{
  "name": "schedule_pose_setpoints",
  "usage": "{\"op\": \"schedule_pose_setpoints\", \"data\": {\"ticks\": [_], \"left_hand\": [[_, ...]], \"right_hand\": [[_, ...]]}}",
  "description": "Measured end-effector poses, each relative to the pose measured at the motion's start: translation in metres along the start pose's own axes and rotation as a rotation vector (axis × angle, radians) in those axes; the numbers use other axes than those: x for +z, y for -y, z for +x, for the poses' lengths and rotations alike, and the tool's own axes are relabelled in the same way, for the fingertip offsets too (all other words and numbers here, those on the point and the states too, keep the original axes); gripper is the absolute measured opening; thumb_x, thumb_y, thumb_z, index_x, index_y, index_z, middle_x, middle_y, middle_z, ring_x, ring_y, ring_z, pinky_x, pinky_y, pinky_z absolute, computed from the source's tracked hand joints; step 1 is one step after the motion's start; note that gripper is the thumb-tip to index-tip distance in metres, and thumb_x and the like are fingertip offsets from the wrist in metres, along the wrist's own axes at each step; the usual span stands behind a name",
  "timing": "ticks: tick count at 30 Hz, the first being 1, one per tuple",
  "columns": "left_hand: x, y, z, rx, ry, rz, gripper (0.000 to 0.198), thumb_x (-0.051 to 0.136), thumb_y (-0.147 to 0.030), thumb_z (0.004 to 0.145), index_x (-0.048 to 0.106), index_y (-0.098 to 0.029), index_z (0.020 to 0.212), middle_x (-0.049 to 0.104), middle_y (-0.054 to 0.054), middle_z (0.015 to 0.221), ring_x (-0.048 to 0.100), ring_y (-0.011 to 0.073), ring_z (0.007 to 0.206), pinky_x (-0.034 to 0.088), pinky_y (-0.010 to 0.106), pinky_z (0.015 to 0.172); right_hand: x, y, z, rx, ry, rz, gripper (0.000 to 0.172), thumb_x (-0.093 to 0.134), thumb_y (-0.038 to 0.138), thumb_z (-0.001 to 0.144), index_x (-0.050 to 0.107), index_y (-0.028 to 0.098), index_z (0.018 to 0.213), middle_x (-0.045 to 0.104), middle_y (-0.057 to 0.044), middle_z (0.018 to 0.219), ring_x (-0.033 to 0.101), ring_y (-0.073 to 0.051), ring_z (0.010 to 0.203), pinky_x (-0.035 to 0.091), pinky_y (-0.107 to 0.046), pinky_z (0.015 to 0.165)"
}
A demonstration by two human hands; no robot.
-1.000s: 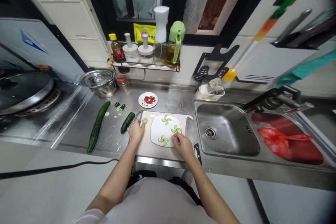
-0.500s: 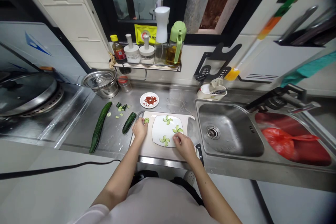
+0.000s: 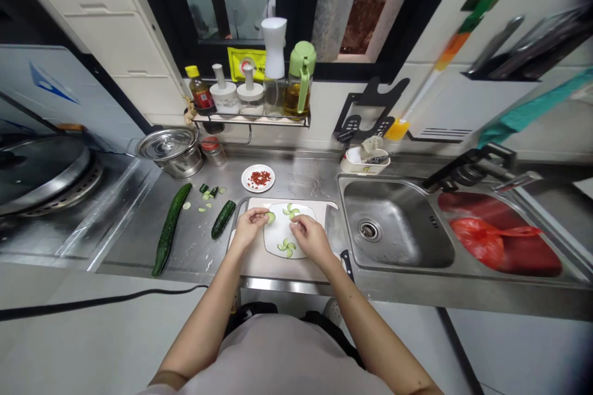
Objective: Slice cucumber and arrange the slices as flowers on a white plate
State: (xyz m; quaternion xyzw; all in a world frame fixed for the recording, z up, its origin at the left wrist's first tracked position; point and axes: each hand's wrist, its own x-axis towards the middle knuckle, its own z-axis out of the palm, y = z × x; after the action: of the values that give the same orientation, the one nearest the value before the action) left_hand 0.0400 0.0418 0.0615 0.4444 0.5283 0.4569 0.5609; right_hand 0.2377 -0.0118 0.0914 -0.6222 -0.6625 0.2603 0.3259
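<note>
Between the fingertips of my left hand are pale green cucumber slices, held at the left side of the white plate. Over the plate's right half, my right hand has its thumb and fingers pinched together; anything between them is too small to tell. Fanned cucumber slices form a pinwheel at the plate's top and another pinwheel near its bottom. My right hand covers the plate's right side. Under the plate lies a light cutting board.
Left of the board are a cut cucumber piece, a whole cucumber and several scraps. Behind it stands a small dish of red bits. A black-handled knife lies at the right, beside the sink.
My left hand has moved right with the cucumber slices, from the board to the plate's edge. My right hand has moved up and inward over the plate. The view has shifted slightly.
</note>
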Motion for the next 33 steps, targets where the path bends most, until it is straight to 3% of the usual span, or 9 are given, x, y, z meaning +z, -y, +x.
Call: {"op": "schedule_pose_setpoints", "data": {"ticks": [4, 8, 11, 14, 17, 21, 28, 33], "left_hand": [[0.015, -0.027, -0.016, 0.056, 0.117, -0.010, 0.033, 0.079, -0.033, 0.061, 0.070, -0.015, 0.086, 0.063, 0.002, 0.074, 0.055, 0.0108, 0.067, 0.043, 0.023, 0.066], [0.023, -0.039, -0.024, 0.106, 0.149, -0.013, 0.033, 0.080, -0.031, 0.061, 0.066, -0.016, 0.087, 0.061, -0.001, 0.072, 0.054, 0.0095, 0.066, 0.041, 0.022, 0.063], [0.027, -0.042, -0.027, 0.115, 0.079, 0.003, 0.037, 0.079, -0.035, 0.063, 0.064, -0.016, 0.091, 0.059, -0.002, 0.068, 0.052, 0.0084, 0.062, 0.039, 0.021, 0.060], [0.028, -0.043, -0.031, 0.034, 0.036, -0.012, 0.044, 0.075, -0.048, 0.067, 0.062, -0.015, 0.094, 0.059, -0.002, 0.062, 0.052, 0.0091, 0.058, 0.036, 0.021, 0.057], [0.030, -0.045, -0.034, -0.111, 0.109, -0.038, 0.052, 0.069, -0.057, 0.070, 0.062, -0.015, 0.100, 0.062, 0.000, 0.062, 0.049, 0.0084, 0.052, 0.029, 0.020, 0.050], [0.030, -0.045, -0.033, -0.209, 0.163, -0.111, 0.055, 0.073, -0.051, 0.067, 0.060, -0.018, 0.110, 0.064, 0.001, 0.071, 0.050, 0.0069, 0.054, 0.025, 0.018, 0.048], [0.031, -0.044, -0.033, -0.165, 0.107, -0.177, 0.059, 0.080, -0.041, 0.061, 0.060, -0.018, 0.112, 0.057, -0.005, 0.063, 0.048, 0.0067, 0.054, 0.029, 0.019, 0.051], [0.032, -0.043, -0.036, -0.037, 0.090, -0.147, 0.058, 0.079, -0.039, 0.062, 0.058, -0.018, 0.112, 0.060, -0.005, 0.066, 0.052, 0.0072, 0.058, 0.036, 0.020, 0.059]], "right_hand": [[0.001, 0.015, 0.016, -0.067, -0.021, 0.156, 0.016, 0.055, 0.030, 0.086, 0.064, 0.022, 0.095, 0.066, -0.003, 0.089, 0.057, -0.015, 0.076, 0.044, -0.027, 0.072], [0.002, 0.019, 0.021, -0.097, -0.007, 0.220, 0.010, 0.056, 0.028, 0.084, 0.064, 0.021, 0.085, 0.064, -0.001, 0.079, 0.056, -0.015, 0.072, 0.044, -0.027, 0.070], [0.000, 0.018, 0.020, -0.121, -0.025, 0.227, 0.010, 0.056, 0.027, 0.084, 0.063, 0.021, 0.082, 0.063, 0.000, 0.076, 0.056, -0.015, 0.072, 0.044, -0.027, 0.070], [-0.006, 0.019, 0.016, -0.200, -0.046, 0.178, 0.013, 0.055, 0.029, 0.088, 0.065, 0.021, 0.086, 0.064, -0.002, 0.081, 0.057, -0.017, 0.080, 0.044, -0.029, 0.075], [-0.013, 0.022, 0.012, -0.282, -0.049, 0.088, 0.017, 0.052, 0.031, 0.092, 0.067, 0.023, 0.092, 0.064, -0.005, 0.088, 0.057, -0.019, 0.089, 0.043, -0.032, 0.082], [-0.016, 0.025, 0.008, -0.322, -0.025, 0.004, 0.021, 0.048, 0.031, 0.095, 0.068, 0.024, 0.097, 0.064, -0.007, 0.094, 0.055, -0.021, 0.095, 0.043, -0.034, 0.086], [-0.014, 0.027, 0.005, -0.343, -0.002, -0.055, 0.019, 0.050, 0.033, 0.094, 0.066, 0.023, 0.097, 0.064, -0.007, 0.094, 0.054, -0.021, 0.094, 0.042, -0.033, 0.084], [-0.013, 0.028, 0.005, -0.351, 0.024, -0.096, 0.020, 0.048, 0.033, 0.095, 0.064, 0.022, 0.091, 0.062, -0.006, 0.090, 0.053, -0.020, 0.091, 0.040, -0.031, 0.081]]}}
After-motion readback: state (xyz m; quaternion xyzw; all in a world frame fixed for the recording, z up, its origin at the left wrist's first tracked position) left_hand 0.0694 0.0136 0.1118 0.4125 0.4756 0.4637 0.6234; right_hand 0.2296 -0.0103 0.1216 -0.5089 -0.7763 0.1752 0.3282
